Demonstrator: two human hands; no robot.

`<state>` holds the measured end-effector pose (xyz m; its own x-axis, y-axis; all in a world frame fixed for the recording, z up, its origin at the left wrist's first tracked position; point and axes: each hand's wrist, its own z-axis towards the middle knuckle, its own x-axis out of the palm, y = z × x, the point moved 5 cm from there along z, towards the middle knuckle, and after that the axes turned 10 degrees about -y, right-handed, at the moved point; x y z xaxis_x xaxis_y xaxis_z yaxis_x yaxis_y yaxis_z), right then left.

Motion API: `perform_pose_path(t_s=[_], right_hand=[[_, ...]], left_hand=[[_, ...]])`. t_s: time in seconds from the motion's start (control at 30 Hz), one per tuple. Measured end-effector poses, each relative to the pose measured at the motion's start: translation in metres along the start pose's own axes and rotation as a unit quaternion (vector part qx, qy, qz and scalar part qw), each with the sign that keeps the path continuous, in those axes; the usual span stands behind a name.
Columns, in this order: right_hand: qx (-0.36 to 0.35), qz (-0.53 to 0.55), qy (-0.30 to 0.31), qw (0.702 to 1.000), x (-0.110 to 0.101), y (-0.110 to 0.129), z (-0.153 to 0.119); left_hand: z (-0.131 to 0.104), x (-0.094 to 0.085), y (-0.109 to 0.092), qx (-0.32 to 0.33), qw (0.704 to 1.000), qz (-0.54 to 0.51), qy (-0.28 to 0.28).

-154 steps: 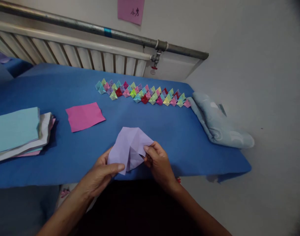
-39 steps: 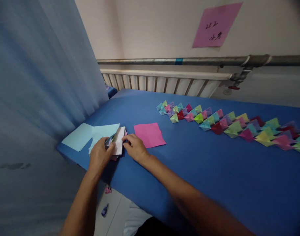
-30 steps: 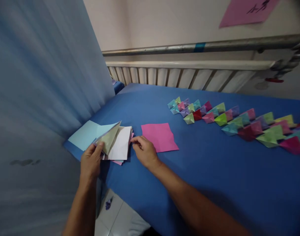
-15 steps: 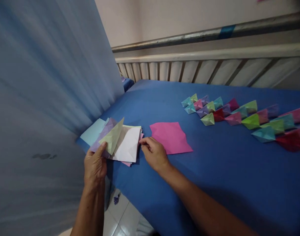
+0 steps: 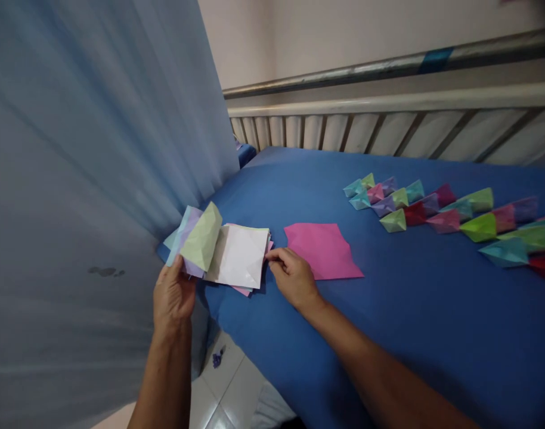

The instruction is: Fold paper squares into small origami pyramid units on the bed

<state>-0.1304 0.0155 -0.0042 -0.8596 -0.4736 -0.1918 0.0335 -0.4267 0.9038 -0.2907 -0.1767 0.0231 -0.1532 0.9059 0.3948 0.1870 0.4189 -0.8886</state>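
Note:
My left hand [image 5: 175, 297] grips several coloured paper sheets [image 5: 201, 239], light green on top with purple and light blue beneath, lifted and bent back at the left of a stack. A white sheet [image 5: 243, 255] lies uppermost on that paper stack, with pink and pale edges poking out below. At the stack's right edge, my right hand [image 5: 294, 275] has thumb and forefinger pinched together against a sheet corner; what exactly lies between the fingertips is too small to see. Just beyond this hand a creased magenta sheet [image 5: 324, 250] rests flat, partly covered by it.
Rows of folded paper pieces [image 5: 442, 217] in many colours stand on the blue bed cover [image 5: 294, 185] at right. A white bed rail [image 5: 357, 128] and metal bar [image 5: 344, 80] run along the back. A blue curtain [image 5: 98, 179] hangs at left, above a tiled floor [image 5: 223, 381].
The view has shifted left, so everything sits farther right. The lifted sheets in my left hand are bent back more, baring more of the white sheet. My right hand stays at the stack's edge.

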Motion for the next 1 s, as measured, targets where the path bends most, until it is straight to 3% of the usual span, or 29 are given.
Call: perform_pose_path(t_s=[0.13, 0.27, 0.4, 0.53, 0.7, 0.8, 0.9, 1.0], right_hand=[[-0.021, 0.032, -0.013, 0.999, -0.005, 0.012, -0.004], [-0.030, 0.075, 0.015, 0.997, -0.003, 0.039, -0.021], [0.099, 0.159, 0.075, 0.979, 0.006, 0.060, -0.036], [0.284, 0.230, 0.095, 0.926, 0.010, 0.063, -0.041], [0.322, 0.179, 0.035, 0.929, 0.002, 0.039, -0.038], [0.317, 0.164, 0.013, 0.934, -0.006, 0.022, -0.040], [0.313, 0.157, -0.007, 0.937, -0.018, 0.010, -0.040], [0.308, 0.151, -0.024, 0.939, -0.031, 0.002, -0.037]], left_hand=[[-0.014, 0.002, 0.000, 0.018, 1.000, -0.009, 0.015], [-0.034, 0.006, -0.003, 0.044, 0.998, -0.019, 0.036], [-0.054, 0.008, -0.006, 0.081, 0.993, -0.024, 0.087], [-0.077, 0.001, 0.006, 0.103, 0.983, 0.037, 0.147], [-0.096, -0.004, 0.029, 0.032, 0.971, 0.089, 0.221], [-0.085, -0.005, 0.019, 0.014, 0.987, 0.032, 0.155], [-0.065, -0.010, -0.010, 0.074, 0.995, -0.022, 0.062], [-0.051, -0.016, -0.039, 0.136, 0.990, -0.037, 0.020]])
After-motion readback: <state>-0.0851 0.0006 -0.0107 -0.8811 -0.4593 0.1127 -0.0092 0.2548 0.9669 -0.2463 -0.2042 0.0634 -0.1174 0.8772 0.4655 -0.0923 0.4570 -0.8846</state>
